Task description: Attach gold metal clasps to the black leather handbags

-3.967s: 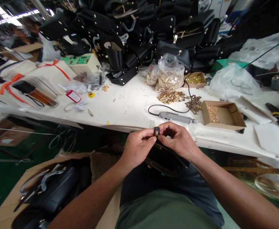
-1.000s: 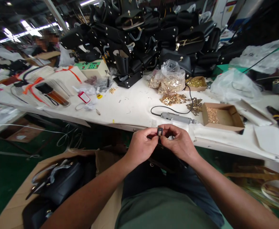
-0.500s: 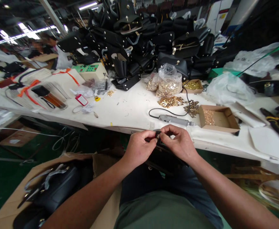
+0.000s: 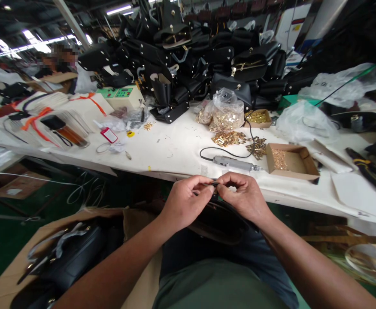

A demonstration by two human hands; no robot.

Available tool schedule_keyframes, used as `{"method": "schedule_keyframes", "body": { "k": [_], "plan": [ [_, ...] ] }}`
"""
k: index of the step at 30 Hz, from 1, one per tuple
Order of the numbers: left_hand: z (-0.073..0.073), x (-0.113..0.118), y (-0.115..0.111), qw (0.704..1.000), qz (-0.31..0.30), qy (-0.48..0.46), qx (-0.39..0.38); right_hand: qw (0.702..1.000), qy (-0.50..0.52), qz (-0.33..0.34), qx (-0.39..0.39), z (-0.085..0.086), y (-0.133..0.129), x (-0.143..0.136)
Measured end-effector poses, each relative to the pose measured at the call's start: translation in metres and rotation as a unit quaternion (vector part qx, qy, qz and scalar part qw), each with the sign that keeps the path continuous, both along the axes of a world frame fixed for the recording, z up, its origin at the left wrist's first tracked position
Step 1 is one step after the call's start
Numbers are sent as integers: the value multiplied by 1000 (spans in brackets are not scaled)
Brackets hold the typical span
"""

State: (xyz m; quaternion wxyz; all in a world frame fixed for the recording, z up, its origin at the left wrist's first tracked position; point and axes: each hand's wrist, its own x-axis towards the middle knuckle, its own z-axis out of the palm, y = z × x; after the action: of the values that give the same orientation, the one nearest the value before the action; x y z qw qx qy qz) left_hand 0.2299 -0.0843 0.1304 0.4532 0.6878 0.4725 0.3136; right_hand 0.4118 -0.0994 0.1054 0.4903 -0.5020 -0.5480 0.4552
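Note:
A black handbag point(image 4: 218, 221) rests on my lap below the table's front edge, its upper part lying between my forearms. My left hand point(image 4: 188, 199) pinches a narrow black piece at the top of the bag between thumb and fingers. From the other side, my right hand point(image 4: 241, 195) pinches the same piece, the thumbs almost meeting. A small metal fitting seems to sit between the thumbs, mostly hidden by the fingertips. Beyond my hands a grey electric screwdriver point(image 4: 233, 163) lies on the white table point(image 4: 175, 150).
Gold metal fittings point(image 4: 228, 138) lie loose behind the screwdriver, near a plastic bag point(image 4: 228, 113) of more. A cardboard tray point(image 4: 295, 161) holds small copper-coloured parts. Pliers point(image 4: 370, 169) lie far right. Black bags point(image 4: 171, 56) are heaped behind; a carton point(image 4: 130, 223) with bags stands at left.
Both hands have dipped slightly and the held piece has tilted, hiding more of its metal fitting. The bag's opening on my lap now shows more. Both hands keep their pinch.

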Motion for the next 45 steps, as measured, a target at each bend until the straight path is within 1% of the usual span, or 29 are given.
{"method": "schedule_keyframes", "body": {
  "k": [2, 6, 10, 12, 15, 18, 21, 24, 27, 32, 39, 45],
  "plan": [
    [0, -1, -1, 1000, 2, -2, 13, 1000, -3, -6, 4, 0, -2, -1],
    [1, -2, -2, 998, -13, 28, 61, 1000, -6, -4, 8, -1, -3, -1],
    [1, -3, -4, 994, 4, 54, 99, 1000, -20, 16, 12, -1, -4, -2],
    [1, -3, -5, 995, 15, 36, 88, 1000, -20, 20, 13, 0, -4, -3],
    [3, -1, -5, 999, 26, -11, 29, 1000, -9, 25, 6, 1, -4, -4],
    [5, 0, -4, 999, 36, -20, -6, 999, -1, 34, -8, 4, -4, -4],
    [7, 0, -5, 999, 39, -21, -13, 999, -5, 34, -13, 5, -3, -4],
    [7, -1, -8, 999, 41, -19, -3, 1000, 0, 23, -11, 2, -2, -5],
    [8, -3, -11, 999, 34, -10, 3, 999, 38, 25, -27, -3, -1, -6],
    [9, -6, -10, 999, 17, -14, -29, 992, 88, 53, -69, -11, 2, -6],
    [8, -6, -6, 997, 42, -24, -57, 989, 111, 65, -77, -9, 5, -8],
    [6, -1, -5, 995, 76, -27, -52, 991, 99, 62, -66, -8, 4, -10]
  ]
}}
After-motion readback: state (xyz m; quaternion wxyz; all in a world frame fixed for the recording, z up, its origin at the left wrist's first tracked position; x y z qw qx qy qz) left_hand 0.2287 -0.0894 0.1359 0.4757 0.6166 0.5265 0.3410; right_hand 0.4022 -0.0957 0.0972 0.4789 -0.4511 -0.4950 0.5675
